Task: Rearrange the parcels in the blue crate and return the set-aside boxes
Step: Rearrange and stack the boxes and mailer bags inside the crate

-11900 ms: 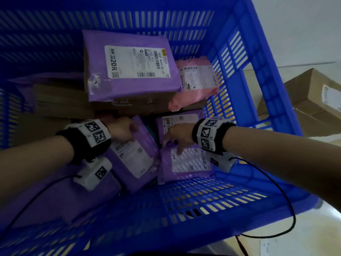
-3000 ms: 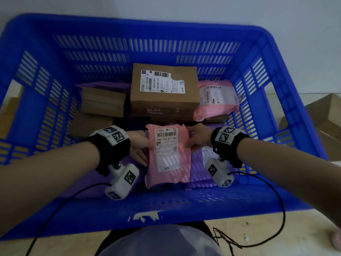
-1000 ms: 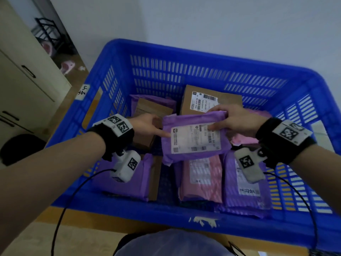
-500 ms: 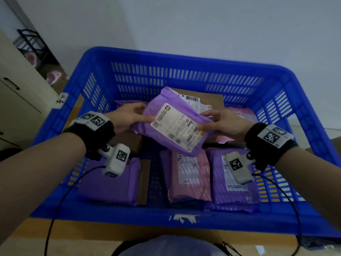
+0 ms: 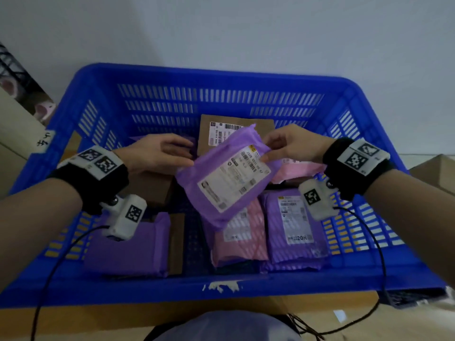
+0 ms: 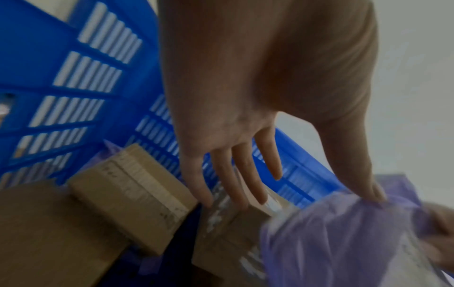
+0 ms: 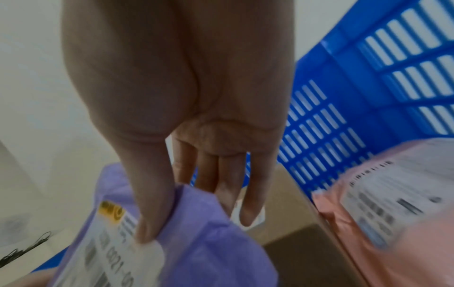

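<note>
In the head view, the blue crate holds several parcels. A purple parcel with a white label hangs tilted over the crate's middle. My right hand pinches its upper right corner, thumb on the label and fingers behind. My left hand is at the parcel's left edge with straight fingers. Only its thumb touches the purple parcel. Below lie a pink parcel, a purple parcel marked 20 and another purple parcel.
A labelled brown box stands at the crate's back, more brown boxes at the left, a pink parcel at the right. Outside, a cardboard box sits right of the crate and a cabinet left. Wrist-camera cables trail over the near rim.
The purple parcel has turned from level to steeply slanted while staying above the crate's middle. My left hand has loosened from holding its left end to a thumb touch.
</note>
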Demonstrator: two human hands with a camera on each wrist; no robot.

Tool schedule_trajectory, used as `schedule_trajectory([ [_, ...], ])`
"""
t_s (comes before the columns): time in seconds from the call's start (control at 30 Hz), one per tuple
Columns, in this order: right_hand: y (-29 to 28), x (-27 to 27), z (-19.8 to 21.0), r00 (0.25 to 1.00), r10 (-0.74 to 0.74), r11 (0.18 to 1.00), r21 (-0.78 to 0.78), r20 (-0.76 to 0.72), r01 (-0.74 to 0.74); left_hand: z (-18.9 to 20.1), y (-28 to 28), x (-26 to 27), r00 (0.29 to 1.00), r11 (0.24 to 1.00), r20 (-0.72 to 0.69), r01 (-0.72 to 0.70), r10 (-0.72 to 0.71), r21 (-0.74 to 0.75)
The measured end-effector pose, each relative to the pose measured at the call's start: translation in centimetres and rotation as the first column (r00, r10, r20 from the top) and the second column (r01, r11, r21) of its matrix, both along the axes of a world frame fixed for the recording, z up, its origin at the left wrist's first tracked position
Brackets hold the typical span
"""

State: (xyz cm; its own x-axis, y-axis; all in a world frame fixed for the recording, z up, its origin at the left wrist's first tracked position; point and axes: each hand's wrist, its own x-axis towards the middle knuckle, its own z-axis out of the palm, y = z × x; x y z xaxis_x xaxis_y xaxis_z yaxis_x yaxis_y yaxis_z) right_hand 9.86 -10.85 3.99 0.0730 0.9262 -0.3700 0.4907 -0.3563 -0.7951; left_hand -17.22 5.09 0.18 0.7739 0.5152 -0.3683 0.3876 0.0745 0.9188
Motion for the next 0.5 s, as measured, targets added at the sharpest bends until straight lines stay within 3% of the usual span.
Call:
schedule_trajectory([
  [0.1,0.8,-0.1,1.1,0.995,0.067,0.998,-0.004,0.079,-0.067,0.9,-2.0,1.9,0.965,0.974,-0.169,0.215,-0.201,0.068],
  [0.17,1.1,-0.2,1.3,0.993,0.072,0.997,-0.020,0.097,-0.070,0.5,-3.3,3.3,0.954,0.969,-0.182,0.246,-0.238,0.022],
  [0.27,0.7,0.3,0.3,0.999,0.022,0.999,-0.034,0.037,-0.021,-0.8,-5.0,5.0,0.968,0.981,-0.160,0.190,-0.194,-0.042],
  [0.4,-1.2,1.1,-1.6,0.982,-0.175,0.984,0.003,-0.074,0.176,-3.3,-6.3,6.3,0.981,0.990,-0.159,0.094,-0.110,-0.100],
  [0.5,-3.0,1.4,-3.2,0.956,-0.268,0.962,-0.087,-0.118,0.258,-4.8,-7.0,6.8,0.986,0.983,-0.143,0.062,-0.088,-0.175],
])
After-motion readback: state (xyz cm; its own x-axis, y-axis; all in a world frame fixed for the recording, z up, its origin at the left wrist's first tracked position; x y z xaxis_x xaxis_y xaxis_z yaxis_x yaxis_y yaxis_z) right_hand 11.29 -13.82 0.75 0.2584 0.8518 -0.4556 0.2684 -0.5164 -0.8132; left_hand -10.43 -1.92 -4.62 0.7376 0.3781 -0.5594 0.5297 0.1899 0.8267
